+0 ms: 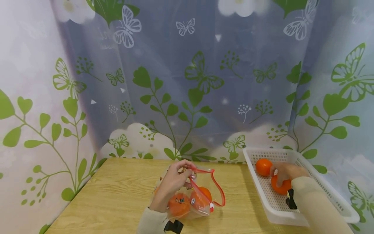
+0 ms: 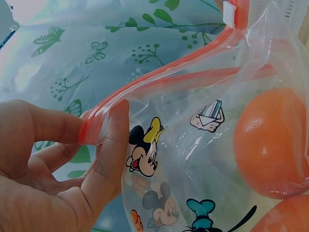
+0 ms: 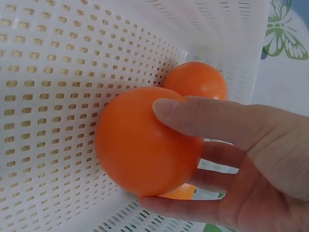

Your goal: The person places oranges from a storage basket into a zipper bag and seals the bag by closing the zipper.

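Observation:
My left hand (image 1: 174, 182) pinches the red zip edge of a clear zip bag (image 2: 178, 159) with cartoon prints, between thumb and fingers. The bag's mouth gapes, and a white slider (image 2: 230, 14) sits on the red strip. Smooth oranges (image 1: 179, 205) lie inside the bag, partly covered by its prints. Over the white basket (image 1: 270, 213), my right hand (image 1: 287, 171) grips an orange (image 3: 145, 142), thumb on top and fingers round its far side. A second orange (image 3: 195, 79) lies behind it, and part of another (image 3: 181, 192) shows beneath.
The perforated basket stands at the right of the wooden table (image 1: 117, 191), its rim raised around the oranges. A patterned curtain (image 1: 187, 81) with leaves and butterflies closes off the back and sides.

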Available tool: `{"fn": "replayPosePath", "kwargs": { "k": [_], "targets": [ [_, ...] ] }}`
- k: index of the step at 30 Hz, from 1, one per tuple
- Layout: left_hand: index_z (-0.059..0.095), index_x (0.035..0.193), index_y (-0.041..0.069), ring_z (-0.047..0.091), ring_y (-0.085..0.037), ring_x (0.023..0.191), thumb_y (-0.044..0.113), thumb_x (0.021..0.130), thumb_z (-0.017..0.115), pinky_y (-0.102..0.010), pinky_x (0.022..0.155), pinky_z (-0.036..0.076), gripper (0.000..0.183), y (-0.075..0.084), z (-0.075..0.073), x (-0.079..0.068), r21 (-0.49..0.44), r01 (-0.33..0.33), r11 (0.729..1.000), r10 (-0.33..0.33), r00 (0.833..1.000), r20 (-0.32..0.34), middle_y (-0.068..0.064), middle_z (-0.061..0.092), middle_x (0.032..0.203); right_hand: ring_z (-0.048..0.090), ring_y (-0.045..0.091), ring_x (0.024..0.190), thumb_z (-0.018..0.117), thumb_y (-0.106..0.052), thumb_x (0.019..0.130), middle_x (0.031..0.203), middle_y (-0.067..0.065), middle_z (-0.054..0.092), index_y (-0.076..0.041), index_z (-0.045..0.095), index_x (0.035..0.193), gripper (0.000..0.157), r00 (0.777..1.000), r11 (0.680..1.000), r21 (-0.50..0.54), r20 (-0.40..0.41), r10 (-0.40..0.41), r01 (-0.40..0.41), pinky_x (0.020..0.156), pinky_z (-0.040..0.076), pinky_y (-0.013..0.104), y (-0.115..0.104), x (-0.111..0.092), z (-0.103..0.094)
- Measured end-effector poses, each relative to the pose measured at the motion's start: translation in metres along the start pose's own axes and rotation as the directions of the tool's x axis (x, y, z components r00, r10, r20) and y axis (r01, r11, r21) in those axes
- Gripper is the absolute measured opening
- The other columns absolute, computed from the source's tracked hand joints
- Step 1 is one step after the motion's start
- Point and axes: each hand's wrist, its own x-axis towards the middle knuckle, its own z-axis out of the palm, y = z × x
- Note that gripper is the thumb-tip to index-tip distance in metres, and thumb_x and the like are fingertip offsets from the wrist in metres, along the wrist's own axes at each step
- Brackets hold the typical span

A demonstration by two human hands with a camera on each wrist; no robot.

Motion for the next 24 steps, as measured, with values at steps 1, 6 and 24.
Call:
{"fn": "replayPosePath", "kwargs": {
  "k": [1, 6, 24],
  "targets": [
    [0.068, 0.115, 0.004, 0.066, -0.019, 0.076, 0.011, 0.106, 0.055, -0.033, 0.064, 0.063, 0.018, 0.0001, -0.0001, 0.0000, -0.005, 0.002, 1.000, -0.002, 1.000, 0.002, -0.019, 0.061, 0.116, 0.051, 0.029, 0.092, 0.088, -0.015, 0.077, 0.112, 0.013, 0.061, -0.021, 0.067, 0.110, 0.040, 1.000, 1.000, 0.000, -0.002, -0.003, 0.003, 0.075, 0.046, 0.043, 0.0002, -0.0001, 0.0004],
    [0.069, 0.115, 0.003, 0.067, -0.021, 0.076, 0.010, 0.106, 0.056, -0.033, 0.065, 0.064, 0.018, 0.0002, -0.0001, 0.0002, -0.019, 0.006, 1.000, -0.006, 1.000, 0.008, -0.018, 0.059, 0.116, 0.051, 0.029, 0.091, 0.089, -0.016, 0.076, 0.111, 0.013, 0.061, -0.021, 0.068, 0.109, 0.040, 1.000, 1.000, -0.006, -0.014, -0.001, 0.001, 0.075, 0.045, 0.042, 0.0002, -0.0002, 0.0028],
    [0.069, 0.114, 0.004, 0.066, -0.018, 0.070, 0.011, 0.106, 0.056, -0.032, 0.063, 0.063, 0.017, 0.0002, 0.0007, 0.0005, -0.011, 0.003, 1.000, -0.003, 1.000, 0.001, -0.020, 0.060, 0.115, 0.053, 0.030, 0.097, 0.085, -0.013, 0.077, 0.122, 0.018, 0.061, -0.015, 0.067, 0.115, 0.042, 0.999, 0.998, 0.054, -0.010, -0.039, 0.039, 0.080, 0.049, 0.045, 0.0029, -0.0010, 0.0010]
  ]
}}
